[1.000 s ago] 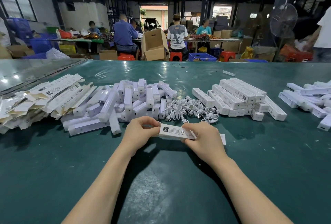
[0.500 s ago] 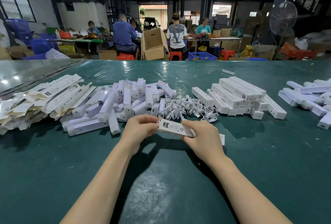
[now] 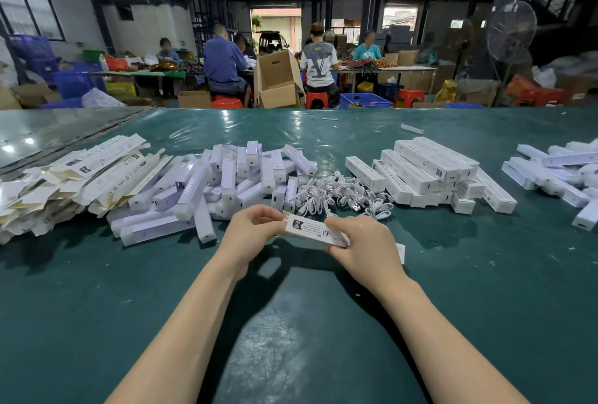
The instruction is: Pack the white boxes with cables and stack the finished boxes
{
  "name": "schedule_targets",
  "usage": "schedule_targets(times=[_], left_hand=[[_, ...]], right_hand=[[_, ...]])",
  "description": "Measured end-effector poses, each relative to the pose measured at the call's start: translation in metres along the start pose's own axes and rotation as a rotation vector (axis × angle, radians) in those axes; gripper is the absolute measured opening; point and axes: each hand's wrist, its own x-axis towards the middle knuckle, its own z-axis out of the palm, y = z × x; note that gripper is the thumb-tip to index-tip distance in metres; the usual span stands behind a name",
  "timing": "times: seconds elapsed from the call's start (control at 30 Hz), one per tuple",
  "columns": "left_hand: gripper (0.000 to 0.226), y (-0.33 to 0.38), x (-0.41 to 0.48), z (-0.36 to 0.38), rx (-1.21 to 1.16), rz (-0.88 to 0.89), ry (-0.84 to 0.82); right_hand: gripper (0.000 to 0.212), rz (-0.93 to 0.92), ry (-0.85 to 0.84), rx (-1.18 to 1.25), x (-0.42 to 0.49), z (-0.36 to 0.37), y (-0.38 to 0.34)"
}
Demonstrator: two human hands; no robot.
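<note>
Both hands are holding one white box point(image 3: 315, 231) just above the green surface point(image 3: 291, 322), near the middle of the scene. The left hand point(image 3: 255, 232) is pinching the box's left end with curled fingers and thumb, and the right hand point(image 3: 362, 242) is wrapping round its right end. The box is lying lengthwise between them, its printed face turned up and its left end tilting slightly higher.

Just beyond the hands, a tangle of white cables point(image 3: 343, 195) is lying on the surface. To the right of the cables, a stack of closed boxes point(image 3: 430, 170) is sitting in rough layers, with a few more leaning against its sides. To the left of the cables, a loose heap of white sticks point(image 3: 233, 183) is spreading out, and farther left a pile of flat cartons point(image 3: 74, 180) is lying. Another heap of white pieces point(image 3: 556, 174) is resting at the far right edge. A small white slip point(image 3: 401, 251) is showing just beside the right hand.
</note>
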Motion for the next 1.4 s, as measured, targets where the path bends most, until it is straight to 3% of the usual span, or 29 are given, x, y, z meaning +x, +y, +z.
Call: schedule_targets(times=[0.17,0.3,0.5,0.57,0.7,0.87,0.97,1.07,1.4], left_hand=[[0.026,0.0,-0.003,0.002,0.077,0.041,-0.023],[0.034,-0.001,-0.006,-0.001,0.168,0.076,-0.172],[0.04,-0.001,-0.008,0.001,0.535,0.345,-0.032],[0.037,-0.002,-0.01,0.002,0.546,0.381,0.006],[0.032,-0.002,-0.009,0.005,0.411,0.326,0.128],[0.029,-0.002,-0.008,0.009,0.12,0.1,0.076],[0.022,-0.004,-0.004,0.012,0.117,0.132,0.096],[0.018,-0.005,-0.005,0.016,-0.034,0.144,0.13],[0.022,-0.002,-0.008,0.02,-0.408,-0.053,0.079]], right_hand=[[0.022,0.001,0.003,0.01,-0.001,0.001,0.001],[0.028,0.045,0.01,0.02,-0.002,-0.002,0.007],[0.029,0.019,-0.088,0.167,-0.001,-0.007,0.005],[0.028,0.025,-0.076,0.195,-0.001,-0.009,0.006],[0.026,0.038,-0.026,0.214,-0.001,-0.009,0.005],[0.03,0.056,0.014,0.165,-0.001,-0.005,0.005],[0.028,0.039,0.0,0.096,-0.001,-0.002,0.006],[0.027,0.06,0.032,0.089,-0.001,-0.002,0.005],[0.027,0.044,0.092,0.211,-0.004,-0.001,0.0]])
